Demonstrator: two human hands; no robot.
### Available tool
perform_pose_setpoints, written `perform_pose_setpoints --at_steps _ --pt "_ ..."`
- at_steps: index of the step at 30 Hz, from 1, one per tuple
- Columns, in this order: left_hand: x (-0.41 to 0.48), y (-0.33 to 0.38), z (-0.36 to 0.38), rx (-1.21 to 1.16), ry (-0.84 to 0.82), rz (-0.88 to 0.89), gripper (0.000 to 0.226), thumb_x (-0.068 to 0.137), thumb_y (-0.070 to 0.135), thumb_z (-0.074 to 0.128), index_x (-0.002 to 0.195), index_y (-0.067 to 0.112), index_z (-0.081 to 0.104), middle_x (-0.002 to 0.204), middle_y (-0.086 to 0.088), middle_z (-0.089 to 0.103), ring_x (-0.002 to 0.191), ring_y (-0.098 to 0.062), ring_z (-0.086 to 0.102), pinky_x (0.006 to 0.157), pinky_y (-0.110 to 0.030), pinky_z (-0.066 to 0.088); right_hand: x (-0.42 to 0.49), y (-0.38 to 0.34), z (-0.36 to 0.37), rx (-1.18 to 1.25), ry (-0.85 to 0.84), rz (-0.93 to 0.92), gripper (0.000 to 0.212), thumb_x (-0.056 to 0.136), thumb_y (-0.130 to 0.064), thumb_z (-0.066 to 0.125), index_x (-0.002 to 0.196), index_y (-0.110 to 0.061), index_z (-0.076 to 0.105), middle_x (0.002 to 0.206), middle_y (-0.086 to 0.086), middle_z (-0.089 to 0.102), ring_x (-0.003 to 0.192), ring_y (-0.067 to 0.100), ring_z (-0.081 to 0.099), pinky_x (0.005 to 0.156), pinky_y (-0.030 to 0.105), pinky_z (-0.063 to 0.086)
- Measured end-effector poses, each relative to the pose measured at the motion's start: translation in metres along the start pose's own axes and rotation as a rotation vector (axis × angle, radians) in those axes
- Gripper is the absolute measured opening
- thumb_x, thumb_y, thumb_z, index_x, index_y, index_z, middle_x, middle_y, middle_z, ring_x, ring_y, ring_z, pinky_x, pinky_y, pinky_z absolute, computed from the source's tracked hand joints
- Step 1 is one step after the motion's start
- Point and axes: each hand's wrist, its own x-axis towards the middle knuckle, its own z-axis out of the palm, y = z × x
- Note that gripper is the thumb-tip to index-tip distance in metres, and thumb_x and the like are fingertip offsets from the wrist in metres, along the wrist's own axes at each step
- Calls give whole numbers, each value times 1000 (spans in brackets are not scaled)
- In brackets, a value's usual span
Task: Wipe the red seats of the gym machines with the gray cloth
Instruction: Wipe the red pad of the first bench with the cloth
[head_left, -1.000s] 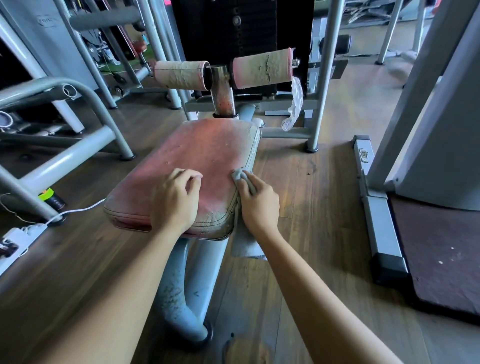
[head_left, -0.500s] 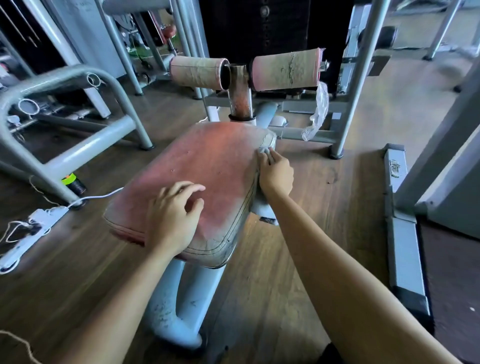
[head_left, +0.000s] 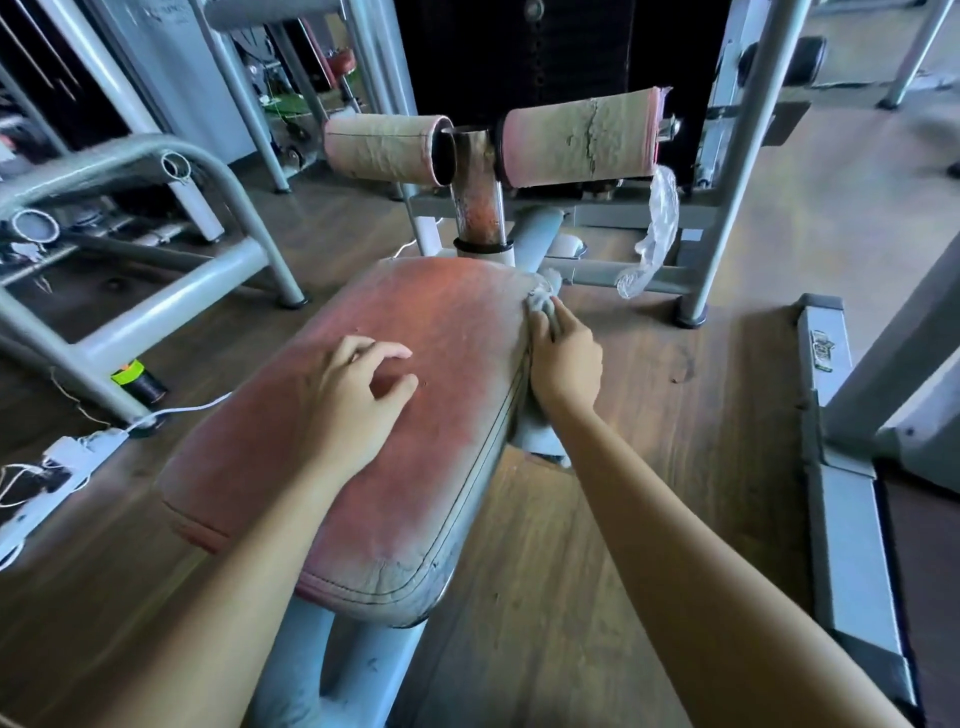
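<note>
A worn, dusty red seat (head_left: 447, 364) on a pale blue post fills the middle of the view. My right hand (head_left: 563, 358) presses the gray cloth (head_left: 543, 299) against the seat's right edge near its far corner; more cloth hangs down below my wrist (head_left: 537, 436). My left hand (head_left: 348, 400) rests on top of the seat near its middle, fingers loosely bent and holding nothing.
Two cracked pink roller pads (head_left: 582, 143) sit on a rusty post (head_left: 475, 208) just beyond the seat. A gray tube frame (head_left: 156, 306) stands left, a power strip with white cable (head_left: 67, 452) lies on the wood floor, and a gray base rail (head_left: 841, 467) runs at right.
My right hand has slid the cloth along the seat's right edge from the near corner toward the far corner. My left hand has stayed on the seat top.
</note>
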Motion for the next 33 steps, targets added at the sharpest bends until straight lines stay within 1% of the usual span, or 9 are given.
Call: perform_pose_setpoints --at_steps 6,10,13,16,18,22,24,28,33 --pt "0 0 5 0 18 -4 22 90 37 69 112 37 69 123 13 56 123 -21 46 105 -39 28 -23 12 -11 19 -57 -14 29 99 -37 50 104 -15 68 88 1 68 95 29 63 71 32 36" --pt "-1 2 5 -16 4 -18 21 92 37 67 112 37 68 125 12 55 122 -23 45 106 -39 26 -1 0 -1 41 6 -12 31 101 -37 48 118 -22 69 111 6 73 104 27 62 76 27 36" --pt "-2 4 6 53 -23 -11 20 93 39 60 113 39 62 131 12 50 123 -24 43 103 -42 26 -17 6 -4 41 -18 -65 33 101 -43 49 109 -19 70 102 3 74 88 15 58 72 25 34" --pt "2 4 7 106 -52 -35 20 93 41 59 113 40 59 132 12 47 122 -24 41 100 -42 26 -33 14 -23 7 -107 -132 29 99 -42 54 115 -24 71 109 -8 74 95 3 61 77 19 39" --pt "15 5 8 114 -47 -75 19 92 44 60 110 39 61 125 11 49 118 -25 42 101 -41 27 -26 9 -32 -41 -123 -186 27 98 -39 56 113 -21 70 109 -5 74 101 12 65 79 23 43" --pt "56 17 22 -31 99 -278 19 92 38 63 110 32 68 119 0 52 121 -29 47 107 -40 28 24 -21 -33 -210 -74 -406 27 101 -39 52 108 -19 68 103 4 73 92 28 62 73 34 44" --pt "64 23 31 12 164 -351 22 92 34 64 114 30 69 125 -3 54 122 -31 47 107 -42 27 60 -33 -23 -361 -155 -489 31 102 -44 49 112 -22 67 106 5 73 95 35 63 75 39 49" --pt "64 22 41 117 215 -277 30 90 31 66 120 24 67 126 -7 57 115 -35 53 100 -49 40 119 -47 12 -648 -435 -540 30 102 -44 47 121 -31 66 118 5 70 104 40 60 78 41 45" --pt "66 18 43 123 211 -265 32 93 31 60 123 22 65 130 -5 58 117 -32 53 105 -49 41 154 -51 26 -621 -645 -439 33 102 -48 44 124 -34 65 116 4 71 107 36 59 75 32 36"
